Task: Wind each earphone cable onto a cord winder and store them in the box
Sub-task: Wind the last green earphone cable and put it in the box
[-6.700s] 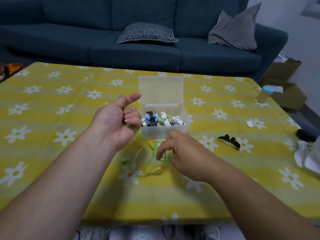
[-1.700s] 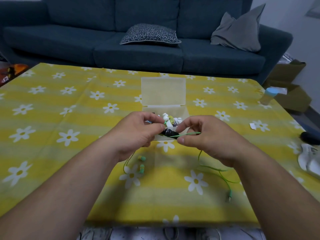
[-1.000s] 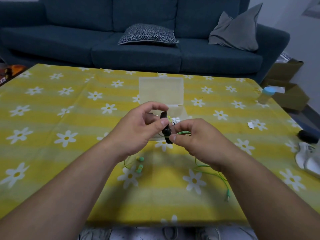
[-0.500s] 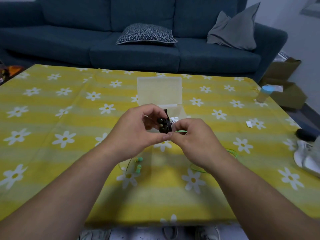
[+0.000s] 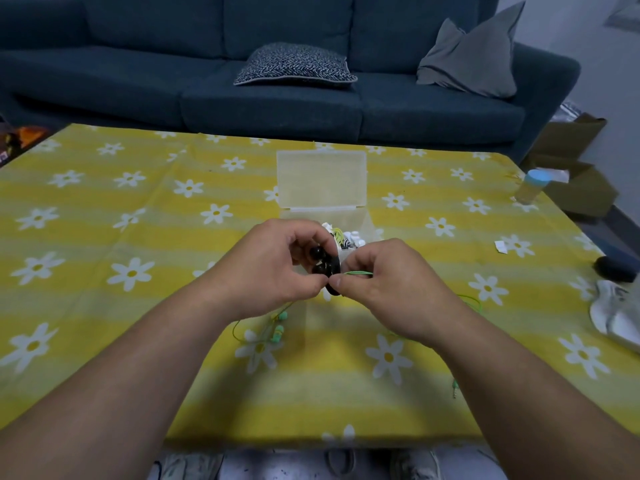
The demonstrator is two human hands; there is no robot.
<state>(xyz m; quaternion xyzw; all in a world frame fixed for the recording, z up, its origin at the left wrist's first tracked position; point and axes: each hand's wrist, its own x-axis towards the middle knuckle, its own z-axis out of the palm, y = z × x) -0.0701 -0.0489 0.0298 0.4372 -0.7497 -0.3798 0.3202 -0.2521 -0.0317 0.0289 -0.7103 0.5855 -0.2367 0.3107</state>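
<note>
While the green earbuds [image 5: 278, 327] sit low on the left, resting on or hanging just over the yellow flowered surface [image 5: 104, 237], I can't tell which, the left hand [image 5: 273, 268] has its fingers curled round a black cord winder [image 5: 323, 268] and holds it up. Right against it, the right hand [image 5: 384, 282] pinches the green cable [image 5: 360, 273] between thumb and forefinger, bringing it to the winder. This looks like the very start of the wrap: I can make out no finished turns, and most of the cable runs loose, looping off to the right with its plug [image 5: 454, 388] down near the surface's front edge. Behind the hands the clear box [image 5: 367, 220] stands with its lid [image 5: 321, 178] up, and several wound earphones [image 5: 346, 237] already lie inside, so other sets seem done. What's left, by my reckoning: wind this whole cable, then drop it in the box.
</note>
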